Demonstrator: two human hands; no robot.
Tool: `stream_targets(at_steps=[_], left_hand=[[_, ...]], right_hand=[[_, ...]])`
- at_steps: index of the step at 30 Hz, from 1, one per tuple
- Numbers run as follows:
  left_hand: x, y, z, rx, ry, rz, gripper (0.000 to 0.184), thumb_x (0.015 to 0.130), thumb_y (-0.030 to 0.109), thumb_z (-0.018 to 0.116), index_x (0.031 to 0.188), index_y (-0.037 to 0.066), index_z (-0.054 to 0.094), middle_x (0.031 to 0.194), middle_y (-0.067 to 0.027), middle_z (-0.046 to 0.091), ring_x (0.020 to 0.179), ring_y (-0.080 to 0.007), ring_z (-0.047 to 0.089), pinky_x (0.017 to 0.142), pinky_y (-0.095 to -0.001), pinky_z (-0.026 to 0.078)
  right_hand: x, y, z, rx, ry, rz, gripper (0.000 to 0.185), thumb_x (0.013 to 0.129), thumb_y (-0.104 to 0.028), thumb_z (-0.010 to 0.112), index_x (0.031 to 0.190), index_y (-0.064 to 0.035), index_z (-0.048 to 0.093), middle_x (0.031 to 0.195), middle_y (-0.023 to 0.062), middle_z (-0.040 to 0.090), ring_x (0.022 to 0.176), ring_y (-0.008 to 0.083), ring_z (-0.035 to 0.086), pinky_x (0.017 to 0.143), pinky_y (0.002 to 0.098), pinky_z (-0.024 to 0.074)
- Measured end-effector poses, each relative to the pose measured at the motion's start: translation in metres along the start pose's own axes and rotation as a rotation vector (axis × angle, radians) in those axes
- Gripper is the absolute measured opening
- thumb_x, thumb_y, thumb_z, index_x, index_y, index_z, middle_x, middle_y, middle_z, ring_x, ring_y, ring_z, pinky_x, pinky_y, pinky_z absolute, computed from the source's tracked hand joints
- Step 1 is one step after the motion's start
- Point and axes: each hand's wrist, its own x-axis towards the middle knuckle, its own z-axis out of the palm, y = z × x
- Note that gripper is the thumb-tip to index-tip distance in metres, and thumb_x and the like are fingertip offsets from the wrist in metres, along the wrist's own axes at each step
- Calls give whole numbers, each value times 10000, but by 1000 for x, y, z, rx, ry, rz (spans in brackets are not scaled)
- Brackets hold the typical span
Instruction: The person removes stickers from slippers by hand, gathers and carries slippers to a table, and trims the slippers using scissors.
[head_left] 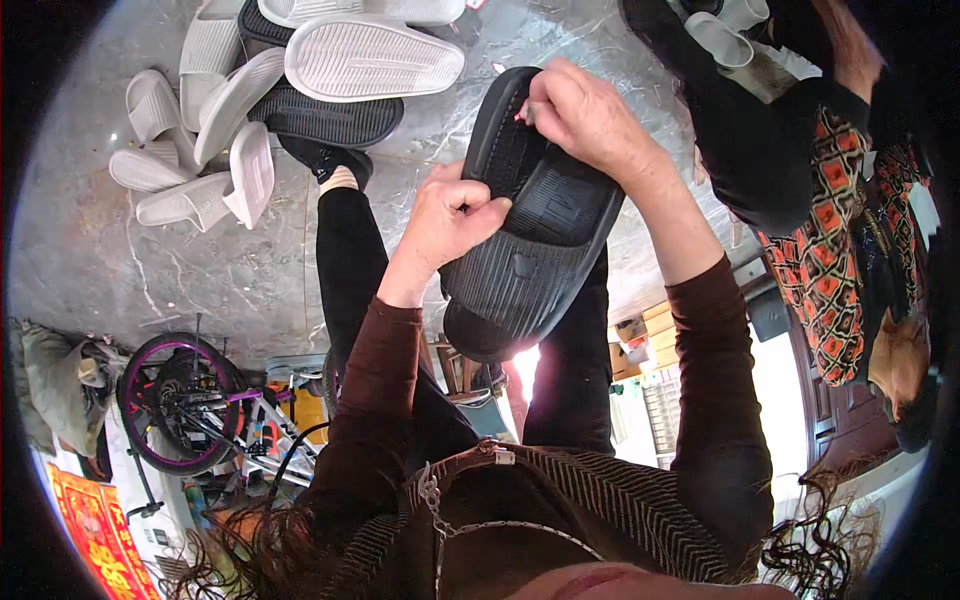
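A black ribbed slide slipper [535,215] is held up in front of my body, its wide strap toward me and its heel end away. My left hand [450,220] is closed around its left edge, the thumb resting near the strap opening. Over the heel part of the footbed, my right hand [590,115] is closed in a pinch. A tiny pink thing [521,114] shows at those fingertips, too small to name. The right hand's lower side lies against the slipper's right edge.
Several pale slippers [375,58] and a black slipper [325,115] lie on the grey marbled floor [265,270]. Another person in a patterned garment [835,250] sits at the right, beside some pale slippers [718,40]. A bicycle [180,405] stands at the left.
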Motion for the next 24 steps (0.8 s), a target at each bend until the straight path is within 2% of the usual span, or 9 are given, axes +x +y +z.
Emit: stream_targets(at_steps=[3,6,7,10,14,16,19,22,24], left_hand=[[0,-4,2,-78,11,-92,291,630,103,670,496,7,430,553,-66,427,508,-226,446,480,-337,313],[0,-2,2,-79,24,-192,273,644,108,669,513,-1,456,564,-76,431,509,-216,449,480,-331,317],[1,-1,1,-77,32,-239,265,652,111,668,521,-6,470,569,-81,433,509,-210,450,479,-329,318],[2,2,-1,-82,39,-230,256,660,116,666,531,-9,484,578,-85,436,510,-200,450,486,-324,321],[2,0,-1,-100,28,-226,247,664,139,664,534,0,507,576,-93,445,520,-221,461,493,-337,333],[3,-1,1,-105,22,-219,244,664,149,663,533,5,515,573,-96,448,525,-233,467,495,-344,339],[2,0,3,176,-4,-214,255,670,195,651,524,24,530,568,-104,465,560,-274,489,541,-371,363],[2,3,5,246,35,-165,260,672,215,643,519,35,536,570,-104,478,591,-289,499,578,-386,370],[4,4,5,283,57,-140,262,673,226,639,517,41,539,571,-104,484,606,-296,504,597,-394,373]], right_hand=[[-7,0,-2,68,0,34,133,759,-117,587,832,-47,501,734,100,537,667,267,560,606,356,465],[-16,-6,-6,313,17,288,100,793,-100,578,839,-34,518,722,68,562,621,196,555,585,312,460],[-18,-4,-9,315,17,287,100,793,-100,578,839,-34,518,722,68,562,621,196,555,585,312,460],[-30,8,-22,988,235,540,66,819,-70,560,841,-10,544,728,50,575,603,136,530,573,270,449],[-43,37,-21,1270,438,662,88,837,-70,538,878,8,549,781,65,582,599,126,521,574,252,447],[-51,55,-12,1282,453,673,103,841,-72,531,899,12,546,800,78,586,598,126,521,574,250,447],[-68,75,1,1310,477,702,136,848,-77,518,941,20,540,838,103,595,596,126,522,573,247,447],[-89,88,7,1400,433,831,105,857,-87,507,910,-3,541,877,115,597,680,138,551,651,286,475],[-101,92,14,1414,438,863,115,856,-77,502,922,12,533,888,131,597,693,154,564,655,298,488]])
